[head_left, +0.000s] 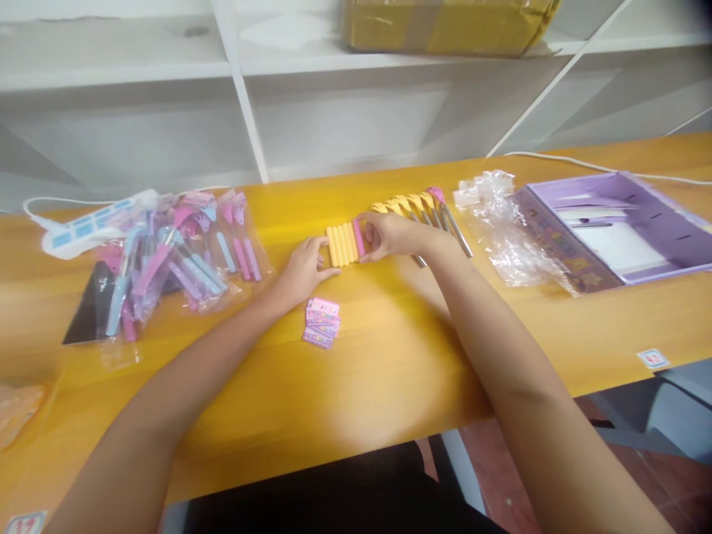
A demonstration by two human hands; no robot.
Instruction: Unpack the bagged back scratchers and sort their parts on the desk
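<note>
A row of yellow handles [342,246] lies side by side on the table, with one pink handle [358,237] at its right end. My left hand [303,271] is at the row's left side, index finger and thumb curved around the outermost yellow handle. At the other side, the fingers and thumb of my right hand [383,236] hold the pink handle by its two ends. Just beyond that hand lie metal rods [457,231] with yellow hand-shaped heads [397,202] and one pink head [435,193], partly hidden by my wrist. Small printed cards [321,323] lie overlapping below my left hand.
Bagged pink, blue and purple back scratchers [167,259] are heaped at left beside a white power strip [100,222]. Crumpled clear plastic [500,230] and an open purple box [620,278] are at right. A cardboard box [450,26] sits on the shelf behind.
</note>
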